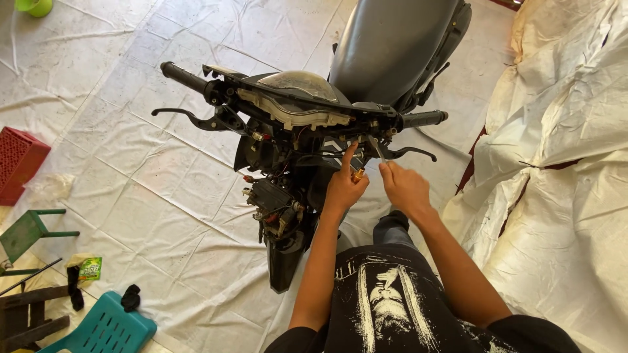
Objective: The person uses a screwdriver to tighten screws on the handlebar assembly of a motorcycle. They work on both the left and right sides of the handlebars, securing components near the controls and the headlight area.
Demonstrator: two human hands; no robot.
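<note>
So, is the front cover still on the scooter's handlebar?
No: the handlebar is stripped, with bare wiring and brackets exposed below the instrument cluster.

Makeshift repair workshop here: a stripped scooter point(307, 131) with wiring exposed, white tarps point(163, 196) covering the floor, and plastic stools point(104, 330) well off to the left of the hands.

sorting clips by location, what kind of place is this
Probably an informal repair spot, not a fitted workshop: a stripped black scooter with exposed wiring stands on white tarpaulin sheets covering the floor, with a teal plastic stool and red plastic crate nearby.
</note>
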